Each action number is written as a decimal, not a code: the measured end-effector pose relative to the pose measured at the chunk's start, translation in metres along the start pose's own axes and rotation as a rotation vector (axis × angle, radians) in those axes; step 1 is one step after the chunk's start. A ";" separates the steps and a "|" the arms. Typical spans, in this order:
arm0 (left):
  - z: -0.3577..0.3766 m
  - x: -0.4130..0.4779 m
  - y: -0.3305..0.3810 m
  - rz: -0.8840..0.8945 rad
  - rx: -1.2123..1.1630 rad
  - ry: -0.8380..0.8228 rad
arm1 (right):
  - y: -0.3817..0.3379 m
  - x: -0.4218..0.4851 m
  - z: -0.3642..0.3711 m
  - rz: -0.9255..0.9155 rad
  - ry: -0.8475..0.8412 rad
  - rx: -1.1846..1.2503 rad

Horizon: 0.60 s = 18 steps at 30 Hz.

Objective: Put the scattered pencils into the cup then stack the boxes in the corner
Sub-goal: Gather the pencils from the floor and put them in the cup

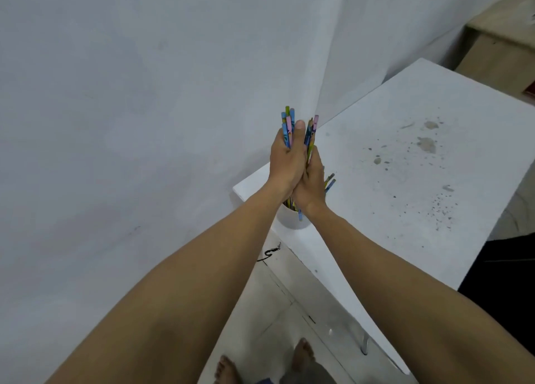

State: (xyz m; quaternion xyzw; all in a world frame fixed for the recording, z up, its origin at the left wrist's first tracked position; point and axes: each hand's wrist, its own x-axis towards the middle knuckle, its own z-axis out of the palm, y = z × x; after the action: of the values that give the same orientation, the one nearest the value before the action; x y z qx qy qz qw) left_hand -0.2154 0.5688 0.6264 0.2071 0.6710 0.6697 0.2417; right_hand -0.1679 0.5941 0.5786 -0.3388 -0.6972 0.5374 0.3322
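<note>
Pencils — light, stiff, likely slippery as a bundle — are clasped at mid-frame by the left hand and right hand, fingers curled round their middles, lower ends at the white cup mouth; a mid-length grip is judged best.

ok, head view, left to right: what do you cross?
Wall → left hand → right hand, both gripping the pencils → stained table → wooden cabinet.
</note>
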 end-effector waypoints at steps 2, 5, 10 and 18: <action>0.013 0.006 -0.001 0.037 0.023 0.003 | 0.006 0.012 -0.007 0.007 0.000 0.042; 0.029 0.015 -0.012 0.076 0.074 0.014 | 0.014 0.023 -0.014 0.033 0.002 0.096; 0.039 0.026 -0.029 0.101 0.134 0.032 | 0.028 0.030 -0.016 0.051 -0.013 0.132; 0.032 0.017 -0.069 -0.010 0.181 0.061 | 0.066 0.022 -0.026 0.115 -0.158 0.056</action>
State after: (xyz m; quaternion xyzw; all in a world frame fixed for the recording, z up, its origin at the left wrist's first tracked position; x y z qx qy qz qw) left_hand -0.2068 0.6030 0.5573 0.2041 0.7368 0.6112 0.2046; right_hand -0.1505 0.6384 0.5222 -0.3253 -0.6853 0.5999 0.2544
